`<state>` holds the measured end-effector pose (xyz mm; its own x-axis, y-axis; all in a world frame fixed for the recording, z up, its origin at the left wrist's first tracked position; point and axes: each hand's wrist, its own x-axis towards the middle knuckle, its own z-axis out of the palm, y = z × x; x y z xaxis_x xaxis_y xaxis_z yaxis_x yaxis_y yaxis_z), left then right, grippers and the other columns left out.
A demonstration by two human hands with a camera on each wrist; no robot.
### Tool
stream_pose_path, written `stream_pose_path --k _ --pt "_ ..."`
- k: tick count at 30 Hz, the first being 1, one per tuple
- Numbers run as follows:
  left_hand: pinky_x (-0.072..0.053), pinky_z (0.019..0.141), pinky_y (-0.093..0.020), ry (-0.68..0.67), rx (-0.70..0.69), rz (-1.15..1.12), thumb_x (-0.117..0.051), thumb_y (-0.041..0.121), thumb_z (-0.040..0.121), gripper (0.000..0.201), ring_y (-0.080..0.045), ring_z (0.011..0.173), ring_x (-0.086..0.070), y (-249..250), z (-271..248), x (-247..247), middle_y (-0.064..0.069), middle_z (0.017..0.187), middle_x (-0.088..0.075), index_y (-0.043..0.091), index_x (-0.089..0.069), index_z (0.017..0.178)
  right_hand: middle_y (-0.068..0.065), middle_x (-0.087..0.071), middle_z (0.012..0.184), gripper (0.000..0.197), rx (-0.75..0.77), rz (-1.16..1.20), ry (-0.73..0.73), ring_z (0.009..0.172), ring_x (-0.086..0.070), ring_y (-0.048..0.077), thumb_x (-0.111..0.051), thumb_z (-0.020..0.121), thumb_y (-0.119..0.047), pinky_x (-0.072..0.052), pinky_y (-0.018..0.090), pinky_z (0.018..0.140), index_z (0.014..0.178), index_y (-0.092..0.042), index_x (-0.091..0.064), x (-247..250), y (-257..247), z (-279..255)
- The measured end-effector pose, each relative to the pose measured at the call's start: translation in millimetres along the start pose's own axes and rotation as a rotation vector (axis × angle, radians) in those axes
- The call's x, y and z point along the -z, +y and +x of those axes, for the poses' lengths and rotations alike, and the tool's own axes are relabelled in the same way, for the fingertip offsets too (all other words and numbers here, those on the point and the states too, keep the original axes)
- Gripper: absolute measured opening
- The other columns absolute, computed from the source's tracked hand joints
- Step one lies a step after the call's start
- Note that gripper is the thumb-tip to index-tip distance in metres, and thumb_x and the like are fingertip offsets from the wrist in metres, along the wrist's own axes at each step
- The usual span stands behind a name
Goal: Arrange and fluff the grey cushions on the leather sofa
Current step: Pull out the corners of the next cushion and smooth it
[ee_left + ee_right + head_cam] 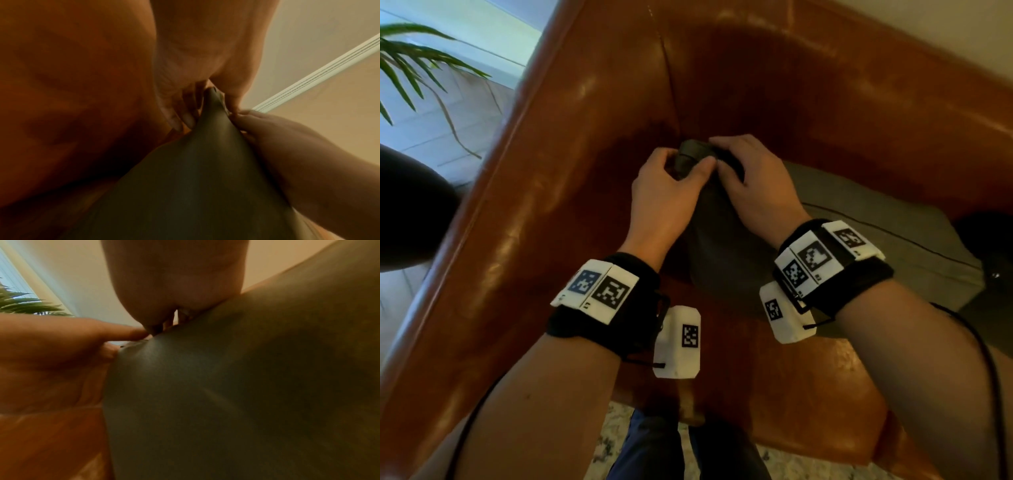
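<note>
I see the brown leather sofa (558, 192) filling most of the head view, with its armrest on my left and the backrest curving behind. On the seat at the right lies a light grey cushion (887, 233), flat, with a dark piping line on it. Against it, in the corner of the sofa, stands a darker grey cushion (719, 246) on its edge, its top corner pointing up into the corner. My left hand (664, 195) grips that top corner, the fingers (185, 120) curled around the fabric on one side and the thumb on the other. My right hand (753, 185) holds the same corner from the right, fingers bent over the top, and the two thumbs touch each other. Behind the armrest, at the far left, some green plant leaves (417, 65) hang over the pale floor.
</note>
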<state>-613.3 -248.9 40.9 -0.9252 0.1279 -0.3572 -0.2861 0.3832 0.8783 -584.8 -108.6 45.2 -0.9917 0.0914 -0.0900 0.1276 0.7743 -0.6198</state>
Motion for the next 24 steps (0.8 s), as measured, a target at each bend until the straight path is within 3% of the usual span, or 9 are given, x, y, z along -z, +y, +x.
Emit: stream_pose_path --k 3,5,8,11,14,16,19,21,24 --pt "-0.051 0.061 -0.029 -0.035 -0.071 0.125 -0.064 0.035 0.091 0.016 -0.009 0.066 -0.062 1 4 -2 0.004 0.075 -0.064 0.024 -0.062 0.08 0.002 -0.056 0.13 0.04 -0.021 -0.074 0.048 0.119 -0.053 0.019 -0.047 0.098 -0.028 -0.043 0.039 0.101 0.136 -0.017 -0.052 -4 2 -7" --pt "-0.053 0.069 -0.034 -0.009 -0.091 0.154 -0.061 0.034 0.093 0.02 -0.012 0.071 -0.062 -5 7 -2 0.003 0.075 -0.064 0.025 -0.059 0.076 0.003 -0.057 0.131 0.04 -0.061 -0.151 0.085 0.123 -0.052 0.021 -0.045 0.099 -0.031 -0.041 0.043 0.105 0.135 -0.017 -0.053 1 8 -21" --pt "-0.054 0.087 -0.044 0.051 0.017 0.023 -0.06 0.038 0.093 0.022 -0.015 0.091 -0.064 -16 8 -2 0.002 0.097 -0.066 0.018 -0.065 0.1 0.002 -0.053 0.139 0.04 -0.168 -0.284 0.143 0.136 -0.041 0.02 -0.042 0.101 -0.036 -0.029 0.041 0.11 0.136 -0.019 -0.053 19 27 -56" --pt "-0.053 0.095 -0.039 0.119 0.117 -0.095 -0.064 0.034 0.092 0.028 -0.012 0.102 -0.062 -20 10 -2 0.005 0.109 -0.062 0.021 -0.059 0.116 0.002 -0.046 0.147 0.046 -0.339 -0.379 0.183 0.144 -0.03 0.021 -0.038 0.101 -0.044 -0.017 0.045 0.116 0.14 -0.021 -0.049 44 55 -99" --pt "-0.05 0.094 -0.029 0.164 0.086 -0.051 -0.069 0.033 0.087 0.044 -0.009 0.103 -0.06 -9 5 -3 0.007 0.108 -0.059 0.021 -0.055 0.127 0.003 -0.035 0.155 0.052 -0.457 -0.362 0.149 0.148 -0.02 0.021 -0.032 0.101 -0.047 -0.008 0.044 0.12 0.147 -0.024 -0.04 64 79 -132" --pt "-0.042 0.096 -0.029 0.209 -0.014 0.15 -0.068 0.034 0.088 0.051 -0.012 0.113 -0.052 1 -6 -7 0.003 0.118 -0.056 0.021 -0.049 0.133 0.004 -0.031 0.156 0.052 -0.477 -0.279 0.153 0.148 -0.019 0.021 -0.033 0.101 -0.045 -0.01 0.041 0.121 0.148 -0.023 -0.037 72 86 -141" --pt "-0.032 0.103 -0.042 0.263 -0.29 0.509 -0.064 0.034 0.087 0.049 -0.025 0.127 -0.04 22 -31 -22 -0.005 0.135 -0.046 0.021 -0.048 0.132 0.003 -0.04 0.149 0.045 -0.484 -0.15 0.3 0.142 -0.029 0.018 -0.041 0.102 -0.037 -0.021 0.031 0.116 0.143 -0.019 -0.044 81 85 -146" --pt "-0.032 0.103 -0.043 0.158 -0.514 0.603 -0.063 0.031 0.087 0.041 -0.027 0.126 -0.041 34 -50 -43 -0.007 0.131 -0.048 0.019 -0.054 0.125 0.005 -0.049 0.137 0.038 -0.481 -0.111 0.469 0.132 -0.041 0.019 -0.047 0.1 -0.031 -0.032 0.032 0.11 0.135 -0.015 -0.053 86 86 -154" --pt "-0.036 0.099 -0.039 -0.175 -0.781 0.655 -0.062 0.03 0.088 0.032 -0.024 0.116 -0.049 45 -76 -84 -0.006 0.121 -0.053 0.016 -0.061 0.117 0.007 -0.053 0.126 0.03 -0.563 -0.082 0.706 0.121 -0.047 0.022 -0.052 0.097 -0.027 -0.039 0.038 0.102 0.124 -0.015 -0.059 95 97 -177"
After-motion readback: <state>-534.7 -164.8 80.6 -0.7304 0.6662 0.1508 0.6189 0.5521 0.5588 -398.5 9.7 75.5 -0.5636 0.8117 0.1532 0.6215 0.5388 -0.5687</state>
